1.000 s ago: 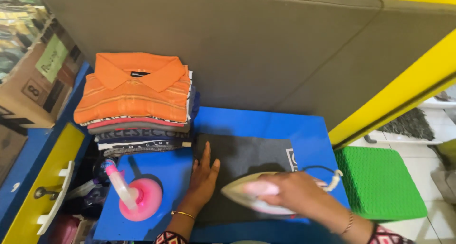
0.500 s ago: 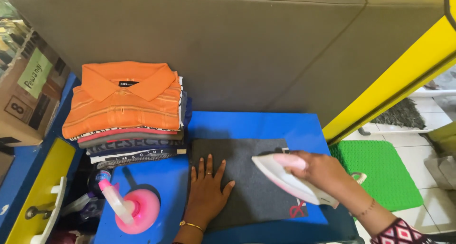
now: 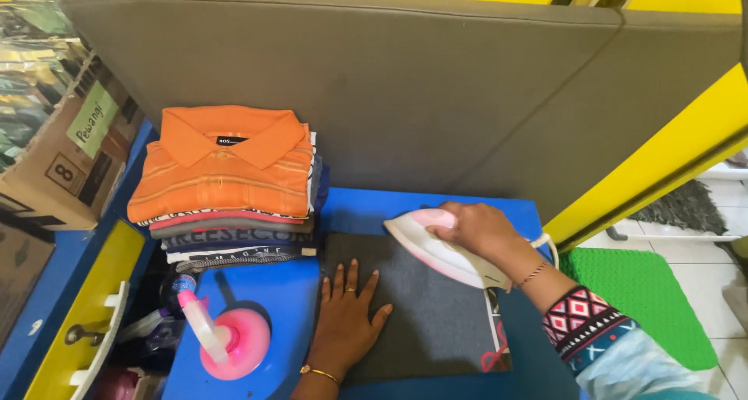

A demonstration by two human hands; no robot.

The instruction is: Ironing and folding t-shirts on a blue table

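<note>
Head view: a blue-covered bench [image 3: 421,205] stands against a large grey-brown padded panel [image 3: 389,81] propped on a yellow wall, with a green mat [image 3: 647,299] on the tiled floor to the right and a cardboard box [image 3: 62,158] to the left. On the bench lies a dark grey garment [image 3: 421,314], folded flat, with a pale printed edge at its right side. The left hand [image 3: 347,314] rests on its left part, palm down and fingers spread, pinning the cloth. The right hand [image 3: 479,229] is closed round the handle of a pink and white iron [image 3: 444,252], whose soleplate sits on the upper right of the garment, nose pointing left. A stack of folded shirts [image 3: 234,190], topped by an orange polo, stands at the back left, just beside the garment. A pink spray bottle [image 3: 226,341] stands at the front left. The step in hand looks like pressing; the next pass calls for keeping the spread fingers clear of the iron's nose.
</note>
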